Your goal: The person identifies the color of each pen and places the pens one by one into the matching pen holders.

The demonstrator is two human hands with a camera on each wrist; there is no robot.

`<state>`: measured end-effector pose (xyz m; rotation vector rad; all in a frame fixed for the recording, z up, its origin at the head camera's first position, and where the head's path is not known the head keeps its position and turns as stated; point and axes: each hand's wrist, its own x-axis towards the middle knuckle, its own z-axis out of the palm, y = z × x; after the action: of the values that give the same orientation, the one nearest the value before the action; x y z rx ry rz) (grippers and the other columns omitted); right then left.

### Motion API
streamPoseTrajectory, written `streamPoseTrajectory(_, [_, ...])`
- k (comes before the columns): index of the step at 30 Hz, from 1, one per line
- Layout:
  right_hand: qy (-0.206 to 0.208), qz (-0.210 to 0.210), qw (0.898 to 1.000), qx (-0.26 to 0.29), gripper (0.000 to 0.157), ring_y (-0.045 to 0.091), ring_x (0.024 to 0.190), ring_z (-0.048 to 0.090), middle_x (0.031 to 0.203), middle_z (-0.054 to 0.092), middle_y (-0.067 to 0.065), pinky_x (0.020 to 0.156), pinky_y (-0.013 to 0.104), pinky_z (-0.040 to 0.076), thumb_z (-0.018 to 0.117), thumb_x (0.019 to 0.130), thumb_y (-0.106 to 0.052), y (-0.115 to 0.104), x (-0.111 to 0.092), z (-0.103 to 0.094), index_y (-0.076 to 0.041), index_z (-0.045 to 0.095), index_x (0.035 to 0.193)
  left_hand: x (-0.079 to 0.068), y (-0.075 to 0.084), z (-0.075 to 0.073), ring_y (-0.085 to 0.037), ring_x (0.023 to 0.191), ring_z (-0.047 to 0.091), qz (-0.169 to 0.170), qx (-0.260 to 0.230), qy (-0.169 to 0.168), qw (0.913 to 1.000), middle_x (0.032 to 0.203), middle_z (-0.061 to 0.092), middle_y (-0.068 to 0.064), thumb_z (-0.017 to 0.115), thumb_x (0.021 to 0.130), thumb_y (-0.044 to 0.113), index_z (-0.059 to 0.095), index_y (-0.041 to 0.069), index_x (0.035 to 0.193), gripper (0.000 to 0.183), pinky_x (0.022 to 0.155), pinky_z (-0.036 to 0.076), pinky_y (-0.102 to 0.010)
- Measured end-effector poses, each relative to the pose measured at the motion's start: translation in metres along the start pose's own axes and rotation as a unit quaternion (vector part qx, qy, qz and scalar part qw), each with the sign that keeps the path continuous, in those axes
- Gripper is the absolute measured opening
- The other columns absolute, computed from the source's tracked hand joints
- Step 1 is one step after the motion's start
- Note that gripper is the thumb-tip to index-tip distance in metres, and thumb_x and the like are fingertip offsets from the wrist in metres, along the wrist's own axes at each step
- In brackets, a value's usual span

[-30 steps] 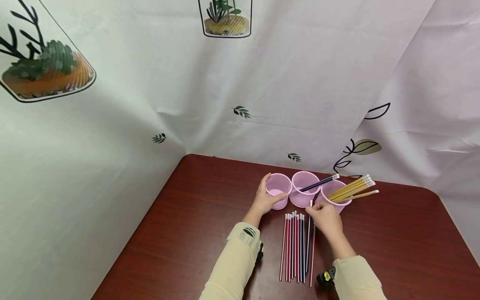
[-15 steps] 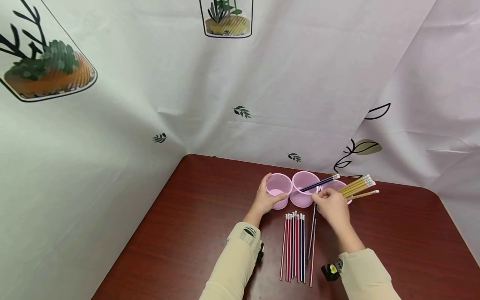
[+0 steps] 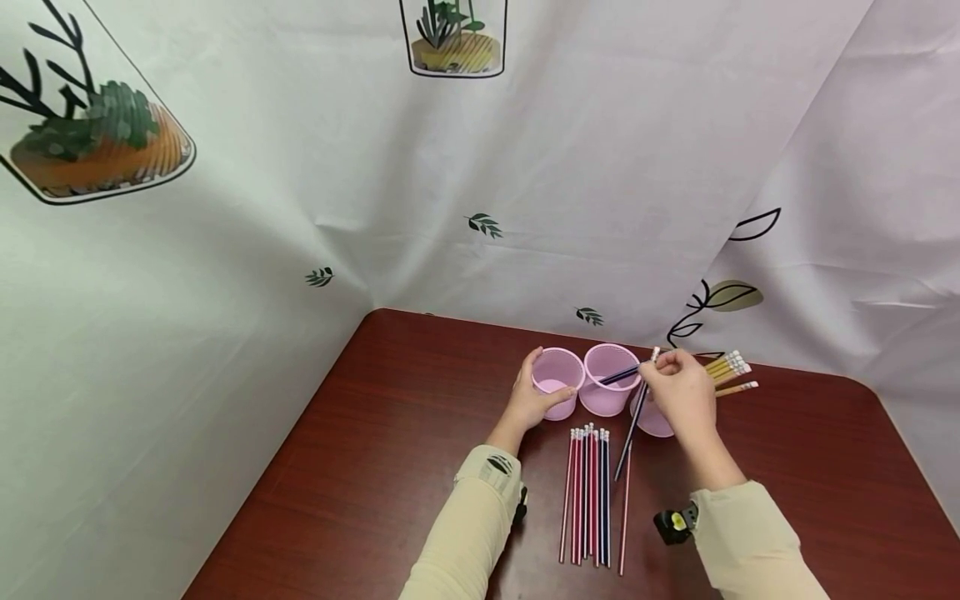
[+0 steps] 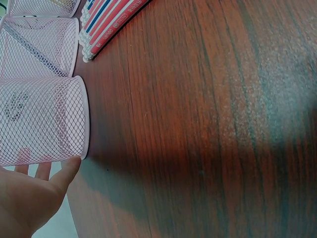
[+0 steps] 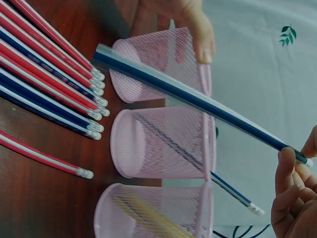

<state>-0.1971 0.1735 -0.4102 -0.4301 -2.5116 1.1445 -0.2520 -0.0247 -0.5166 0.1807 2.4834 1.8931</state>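
Observation:
My left hand (image 3: 528,402) holds the left of three pink mesh pen cups (image 3: 561,410), thumb at its rim; no pencils show inside it. In the left wrist view the fingers (image 4: 43,171) lie against the cup's side. My right hand (image 3: 684,392) pinches a blue-and-white striped pencil (image 5: 188,95) near its eraser end. That pencil hangs tilted, in front of the cups in the right wrist view. Blue pencils (image 3: 621,375) lean in the middle cup (image 3: 600,403). Yellow pencils (image 3: 723,368) stand in the right cup (image 3: 652,422), partly hidden behind my right hand.
A row of red and blue striped pencils (image 3: 588,500) lies on the brown table (image 3: 360,467), erasers toward the cups. Right of the row, a single red pencil (image 3: 626,525) lies apart. A white patterned cloth (image 3: 420,167) hangs behind the table.
My right hand has lifted the blue pencil off the table beside the red one and carried it up and right, toward the cups. The left hand stays on its cup.

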Motion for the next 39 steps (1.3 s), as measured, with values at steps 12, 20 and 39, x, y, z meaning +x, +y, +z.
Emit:
streamPoseTrajectory(12, [0.092, 0.001, 0.982, 0.165, 0.014, -0.003, 0.046, 0.054, 0.065, 0.054, -0.016, 0.048, 0.014, 0.039, 0.056, 0.078, -0.009, -0.02, 0.016, -0.02, -0.016, 0.046, 0.086, 0.0, 0.001, 0.0, -0.027, 0.12, 0.042, -0.002, 0.002, -0.003, 1.0, 0.137, 0.041, -0.01, 0.082, 0.07, 0.019, 0.031, 0.018, 0.142, 0.088, 0.098, 0.035, -0.042])
streamPoseTrajectory(20, [0.109, 0.005, 0.955, 0.276, 0.016, 0.005, 0.041, 0.056, 0.071, 0.054, -0.003, 0.042, 0.017, 0.046, 0.051, 0.082, -0.003, -0.025, 0.022, -0.025, -0.015, 0.042, 0.085, 0.001, -0.001, 0.0, -0.027, 0.12, 0.042, 0.001, 0.005, -0.002, 1.0, 0.137, 0.041, -0.009, 0.082, 0.07, 0.02, 0.032, 0.02, 0.141, 0.087, 0.098, 0.035, -0.041])
streamPoseTrajectory(39, [0.047, 0.078, 0.982, 0.164, 0.012, -0.006, 0.049, 0.055, 0.056, 0.05, -0.023, 0.048, 0.012, 0.04, 0.054, 0.08, -0.008, 0.023, 0.016, 0.011, -0.009, 0.043, 0.086, 0.0, 0.0, -0.001, -0.027, 0.119, 0.043, 0.004, 0.0, -0.001, 1.0, 0.136, 0.042, -0.011, 0.082, 0.07, 0.019, 0.031, 0.014, 0.142, 0.089, 0.096, 0.037, -0.042])
